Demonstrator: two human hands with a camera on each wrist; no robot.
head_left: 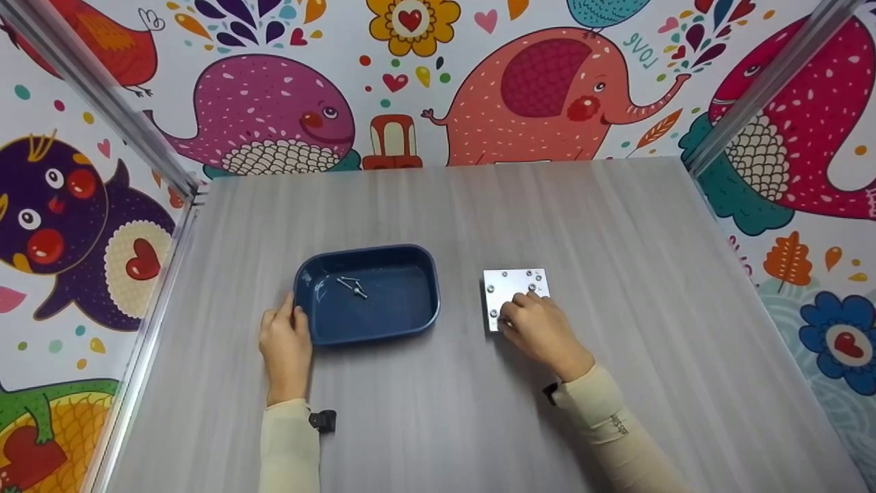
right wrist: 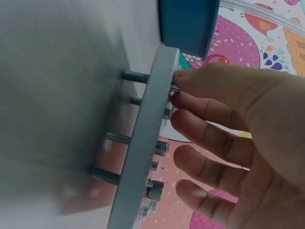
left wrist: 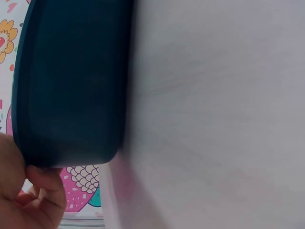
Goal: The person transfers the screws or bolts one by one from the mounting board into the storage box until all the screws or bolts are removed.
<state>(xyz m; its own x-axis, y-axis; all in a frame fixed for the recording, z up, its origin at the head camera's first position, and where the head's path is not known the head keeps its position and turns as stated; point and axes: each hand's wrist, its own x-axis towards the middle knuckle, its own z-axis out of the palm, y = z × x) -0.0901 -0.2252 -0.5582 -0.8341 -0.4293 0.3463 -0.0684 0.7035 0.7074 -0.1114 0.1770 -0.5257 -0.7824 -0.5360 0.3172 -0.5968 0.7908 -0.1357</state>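
Observation:
A blue rectangular tray (head_left: 393, 315) stands on the table, left of the middle. At its left end my left hand (head_left: 285, 352) grips the rim between thumb and fingers; the left wrist view shows the thumb against the tray wall (left wrist: 71, 95). My right hand (head_left: 544, 335) is over a silver metal plate (head_left: 513, 291) fitted with several screws. Close up in the right wrist view, thumb and index finger pinch a small screw (right wrist: 175, 88) at the plate's face, mostly covered by the fingertips. Threaded shanks (right wrist: 106, 175) stick out below the plate, which is raised off the table.
A few loose screws (head_left: 354, 287) lie inside the tray, toward its left half. The wood-grain table (head_left: 424, 411) is bounded by printed cartoon walls (head_left: 410, 82) at the back and sides, with metal rails (head_left: 144, 370) along the edges.

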